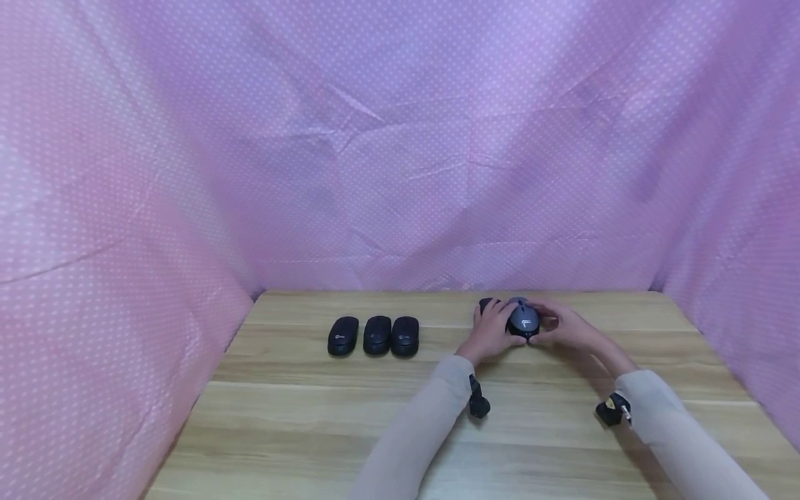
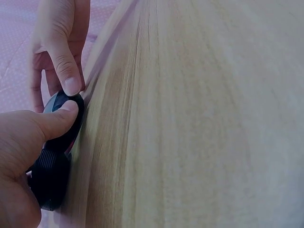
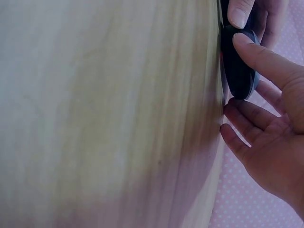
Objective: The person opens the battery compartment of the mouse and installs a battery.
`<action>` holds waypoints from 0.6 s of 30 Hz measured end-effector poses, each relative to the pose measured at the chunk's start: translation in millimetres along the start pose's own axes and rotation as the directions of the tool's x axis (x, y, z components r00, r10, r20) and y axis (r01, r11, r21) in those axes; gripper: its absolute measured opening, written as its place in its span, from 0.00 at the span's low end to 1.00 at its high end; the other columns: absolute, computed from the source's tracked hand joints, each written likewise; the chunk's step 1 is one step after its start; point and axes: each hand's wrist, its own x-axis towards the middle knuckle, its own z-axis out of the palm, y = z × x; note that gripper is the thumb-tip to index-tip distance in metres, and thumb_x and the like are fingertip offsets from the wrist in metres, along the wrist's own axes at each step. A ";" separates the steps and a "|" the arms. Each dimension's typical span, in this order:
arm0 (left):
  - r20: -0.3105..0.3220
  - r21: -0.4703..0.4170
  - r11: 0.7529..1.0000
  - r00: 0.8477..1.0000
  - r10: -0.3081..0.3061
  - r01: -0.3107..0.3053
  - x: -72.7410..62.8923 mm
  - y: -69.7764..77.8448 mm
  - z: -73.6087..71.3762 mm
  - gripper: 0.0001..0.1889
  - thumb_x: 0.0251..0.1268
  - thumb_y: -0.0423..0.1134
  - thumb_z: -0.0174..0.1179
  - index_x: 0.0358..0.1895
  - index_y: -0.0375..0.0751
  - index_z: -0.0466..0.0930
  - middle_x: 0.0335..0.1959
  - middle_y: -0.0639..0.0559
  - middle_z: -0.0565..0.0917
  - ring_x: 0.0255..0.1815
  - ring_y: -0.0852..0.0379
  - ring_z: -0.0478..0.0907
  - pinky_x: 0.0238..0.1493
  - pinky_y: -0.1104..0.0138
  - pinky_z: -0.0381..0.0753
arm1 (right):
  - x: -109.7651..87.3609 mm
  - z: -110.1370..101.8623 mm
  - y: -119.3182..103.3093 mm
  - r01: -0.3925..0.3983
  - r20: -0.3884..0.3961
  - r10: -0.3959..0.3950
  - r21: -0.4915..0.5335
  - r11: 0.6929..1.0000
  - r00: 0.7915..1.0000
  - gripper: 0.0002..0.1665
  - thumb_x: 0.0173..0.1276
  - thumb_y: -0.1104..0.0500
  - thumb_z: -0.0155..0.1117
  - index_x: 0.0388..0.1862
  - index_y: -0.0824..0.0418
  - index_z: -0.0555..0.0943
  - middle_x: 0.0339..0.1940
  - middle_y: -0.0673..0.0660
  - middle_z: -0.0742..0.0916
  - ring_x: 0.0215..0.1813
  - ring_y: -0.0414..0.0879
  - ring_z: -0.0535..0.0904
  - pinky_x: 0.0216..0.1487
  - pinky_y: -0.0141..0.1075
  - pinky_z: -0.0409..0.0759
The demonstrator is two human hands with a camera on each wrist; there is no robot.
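Observation:
A computer mouse with a grey top and light lettering (image 1: 523, 321) lies on the table between both hands. My left hand (image 1: 492, 335) holds it from the left, thumb at its near end and a fingertip at its far end. From the right, my right hand (image 1: 565, 329) pinches the same mouse, its thumb (image 3: 259, 53) on the near end; its lower fingers are spread in the right wrist view. Under the left hand, a black mouse (image 1: 485, 303) is mostly hidden; its ribbed end (image 2: 50, 173) shows in the left wrist view, beside the grey-topped mouse.
To the left stand three black mice: one apart (image 1: 343, 336), then a middle one (image 1: 377, 335) close beside another (image 1: 405, 336). They rest on a wooden table (image 1: 300, 423). Pink dotted cloth (image 1: 400, 173) hangs behind the far edge and at both sides.

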 end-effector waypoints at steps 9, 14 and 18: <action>0.016 0.012 1.000 1.000 -0.002 0.001 -0.7 0.6 1.4 0.40 0.67 0.59 0.64 0.79 0.53 0.61 0.78 0.53 0.67 0.83 0.51 0.54 0.82 0.43 0.52 | -1.7 -0.8 -0.7 0.018 0.025 -0.017 -0.018 1.000 1.000 0.47 0.60 0.64 0.77 0.74 0.75 0.65 0.69 0.79 0.73 0.70 0.76 0.69 0.67 0.68 0.71; 0.018 0.003 1.000 1.000 0.013 -0.013 -0.9 -0.7 -0.5 0.39 0.68 0.59 0.64 0.78 0.52 0.63 0.78 0.53 0.67 0.83 0.50 0.55 0.82 0.43 0.53 | -1.3 -1.5 -1.9 -0.006 0.035 0.007 -0.045 0.999 0.999 0.47 0.61 0.63 0.77 0.74 0.76 0.64 0.70 0.79 0.73 0.70 0.76 0.68 0.68 0.69 0.68; 0.036 -0.023 1.000 0.999 0.010 -0.009 -0.9 -1.4 -2.8 0.38 0.70 0.58 0.63 0.79 0.52 0.62 0.80 0.53 0.65 0.84 0.50 0.53 0.82 0.43 0.51 | 0.1 -2.2 -3.8 -0.007 0.059 0.009 -0.035 0.999 0.998 0.48 0.62 0.63 0.76 0.74 0.77 0.62 0.71 0.81 0.70 0.71 0.78 0.67 0.68 0.68 0.69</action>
